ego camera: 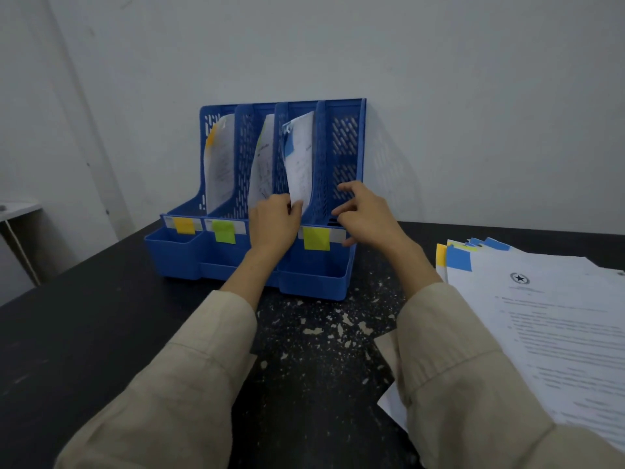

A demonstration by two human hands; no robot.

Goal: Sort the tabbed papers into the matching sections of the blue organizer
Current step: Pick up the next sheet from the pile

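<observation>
Blue perforated plastic organizer (345, 157) at frame centre receives a blue-tabbed white sheet (299, 160) pinched by the left hand (275, 221), right hand (363, 216) loose-fingered beside; the limp sheet may buckle against a divider.

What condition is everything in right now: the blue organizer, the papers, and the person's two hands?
Blue organizer: upright against the wall, three sections holding paper, rightmost section empty.
Blue-tabbed paper: standing in the third section, pinched at its lower edge.
Left hand: pinching the blue-tabbed paper.
Right hand: fingers loosely spread at the rightmost section, holding nothing.
Paper stack: lying flat on the table, unsorted, tabs fanned out.
</observation>
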